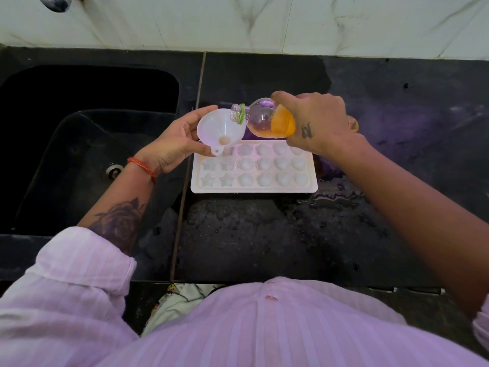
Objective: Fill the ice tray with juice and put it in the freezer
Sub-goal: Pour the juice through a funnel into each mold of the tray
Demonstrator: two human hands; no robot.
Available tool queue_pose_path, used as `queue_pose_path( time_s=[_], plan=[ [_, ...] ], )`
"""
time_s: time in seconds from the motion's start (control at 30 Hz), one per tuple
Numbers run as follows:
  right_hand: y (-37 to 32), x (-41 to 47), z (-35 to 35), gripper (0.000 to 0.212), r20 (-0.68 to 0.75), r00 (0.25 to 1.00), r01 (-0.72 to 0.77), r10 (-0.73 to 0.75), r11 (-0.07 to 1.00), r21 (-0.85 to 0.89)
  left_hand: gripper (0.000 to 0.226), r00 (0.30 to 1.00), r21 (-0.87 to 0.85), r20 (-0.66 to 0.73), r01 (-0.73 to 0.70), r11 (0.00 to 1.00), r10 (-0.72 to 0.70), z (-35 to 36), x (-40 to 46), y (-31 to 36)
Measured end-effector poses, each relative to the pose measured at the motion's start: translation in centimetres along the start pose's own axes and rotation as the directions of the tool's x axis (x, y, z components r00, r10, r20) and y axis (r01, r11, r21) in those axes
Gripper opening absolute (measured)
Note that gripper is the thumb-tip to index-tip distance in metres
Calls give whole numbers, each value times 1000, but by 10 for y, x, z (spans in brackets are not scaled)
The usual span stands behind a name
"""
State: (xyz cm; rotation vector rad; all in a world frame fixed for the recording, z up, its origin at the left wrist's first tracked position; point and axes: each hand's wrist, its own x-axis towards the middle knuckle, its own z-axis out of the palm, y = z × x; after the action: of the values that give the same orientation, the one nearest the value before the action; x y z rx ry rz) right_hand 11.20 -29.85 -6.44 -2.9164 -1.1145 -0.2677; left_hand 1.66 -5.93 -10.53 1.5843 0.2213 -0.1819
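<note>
My left hand [169, 147] grips a white plastic funnel [221, 131] over the white moulded ice tray [254, 188] on the black stone tabletop [264, 234]; my right hand [317, 120] grips the tilted clear juice bottle [264, 117]. Cavities look unfilled; pouring and freezing remain.

Home kitchen. Dark polished stone countertop [264, 247] with seam, wet patches near right. Black sink basin [79, 144] set into counter at left, metal drain [113, 171] visible. Pale marble-pattern wall tiles [238, 22] behind counter. Chrome tap [54, 1] partly visible at top left.
</note>
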Motion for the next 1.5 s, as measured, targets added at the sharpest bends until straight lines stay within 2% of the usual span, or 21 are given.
queue_pose_path(
  time_s=[0.2,0.6,0.87,1.23,1.5],
  plan=[
    [4,2,2,60,-16,1000,4,-6,997,-82,76,1000,38,-23,22,999,-21,3,2,3],
    [2,5,1,55,-3,999,37,-37,991,-125,74,999,50,-26,44,998,-43,4,4,2],
    [2,8,2,58,-12,999,34,-35,995,-97,73,999,28,-11,37,999,-36,1,4,1],
    [6,-3,-1,62,30,999,-42,40,997,60,77,1000,21,9,-8,1000,8,1,8,5],
    [18,-19,-4,61,25,997,-76,76,997,-2,79,995,-23,95,-25,999,27,17,17,1]
  ],
)
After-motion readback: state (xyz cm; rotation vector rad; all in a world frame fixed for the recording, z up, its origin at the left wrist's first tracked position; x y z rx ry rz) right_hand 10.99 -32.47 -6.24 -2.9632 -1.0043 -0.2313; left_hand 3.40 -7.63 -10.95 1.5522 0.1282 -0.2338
